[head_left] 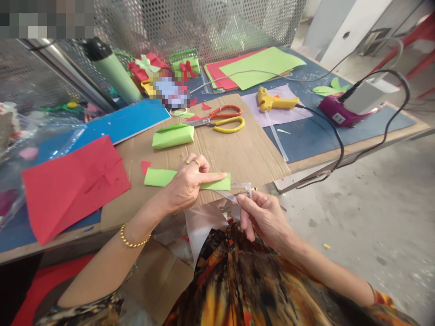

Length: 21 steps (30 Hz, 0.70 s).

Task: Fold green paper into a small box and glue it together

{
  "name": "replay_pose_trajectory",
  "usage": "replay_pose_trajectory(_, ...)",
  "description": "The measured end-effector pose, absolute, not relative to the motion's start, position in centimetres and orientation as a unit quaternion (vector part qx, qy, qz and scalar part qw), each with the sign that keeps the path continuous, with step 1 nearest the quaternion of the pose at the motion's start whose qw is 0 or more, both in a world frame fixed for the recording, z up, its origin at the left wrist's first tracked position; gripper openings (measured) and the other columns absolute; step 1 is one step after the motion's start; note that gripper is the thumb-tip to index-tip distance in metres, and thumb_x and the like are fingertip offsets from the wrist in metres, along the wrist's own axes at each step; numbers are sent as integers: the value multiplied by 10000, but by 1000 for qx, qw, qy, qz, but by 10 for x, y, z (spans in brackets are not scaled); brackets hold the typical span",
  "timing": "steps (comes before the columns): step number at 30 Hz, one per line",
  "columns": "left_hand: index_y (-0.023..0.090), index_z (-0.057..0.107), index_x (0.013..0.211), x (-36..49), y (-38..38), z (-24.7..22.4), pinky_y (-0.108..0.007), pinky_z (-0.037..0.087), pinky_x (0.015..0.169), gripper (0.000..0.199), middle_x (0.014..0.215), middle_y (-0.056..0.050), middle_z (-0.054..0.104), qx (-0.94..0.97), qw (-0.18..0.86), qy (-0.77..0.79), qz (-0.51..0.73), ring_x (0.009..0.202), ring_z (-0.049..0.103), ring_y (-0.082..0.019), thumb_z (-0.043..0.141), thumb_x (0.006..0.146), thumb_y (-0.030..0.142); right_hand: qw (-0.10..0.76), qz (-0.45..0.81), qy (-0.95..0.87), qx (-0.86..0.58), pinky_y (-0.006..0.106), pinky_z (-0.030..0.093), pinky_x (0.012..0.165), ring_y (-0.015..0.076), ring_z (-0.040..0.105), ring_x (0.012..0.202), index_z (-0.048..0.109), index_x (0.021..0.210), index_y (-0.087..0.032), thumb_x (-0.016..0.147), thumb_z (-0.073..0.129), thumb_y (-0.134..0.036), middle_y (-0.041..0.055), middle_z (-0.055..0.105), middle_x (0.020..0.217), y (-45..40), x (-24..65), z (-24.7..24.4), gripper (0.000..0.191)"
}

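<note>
A folded light-green paper strip lies near the front edge of a brown cardboard sheet. My left hand presses it down, index finger stretched along it and the other fingers curled; part of the strip is hidden beneath. At the strip's right end, a clear plastic piece like a set square sticks out past the cardboard edge. My right hand pinches this piece between thumb and fingers. Behind my left hand sits a rolled green paper piece, next to scissors with orange and yellow handles.
Red paper and a blue board lie left. A yellow glue gun rests on lilac paper at right, its cord running to a purple power adapter. A green bottle and coloured paper sheets are farther back.
</note>
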<state>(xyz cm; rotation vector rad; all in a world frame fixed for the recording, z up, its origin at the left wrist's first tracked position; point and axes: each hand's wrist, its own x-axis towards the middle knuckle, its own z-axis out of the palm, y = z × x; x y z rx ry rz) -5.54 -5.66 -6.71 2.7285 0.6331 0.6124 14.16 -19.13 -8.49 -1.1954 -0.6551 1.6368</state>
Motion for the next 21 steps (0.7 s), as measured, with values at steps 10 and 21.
replay_pose_trajectory(10,118,618,1404,-14,-108,-64,-412,456,820,443,1011,-126,580,925,-16,333,180,943,492,-257,392,1023,119,522,628,-255,-518,172,326,280,103,496,266,630,767,-177,762,776,-657,-18,607,431,-191,161,-83,502)
replay_pose_trajectory(21,290,566,1487,-61,-90,-59,-550,300,1233,449,1530,-72,599,952,58,252,165,1507,452,-260,418,1073,202,521,637,-248,-512,168,310,287,77,444,253,590,643,-183,670,859,-633,-14,589,413,-189,163,-85,525)
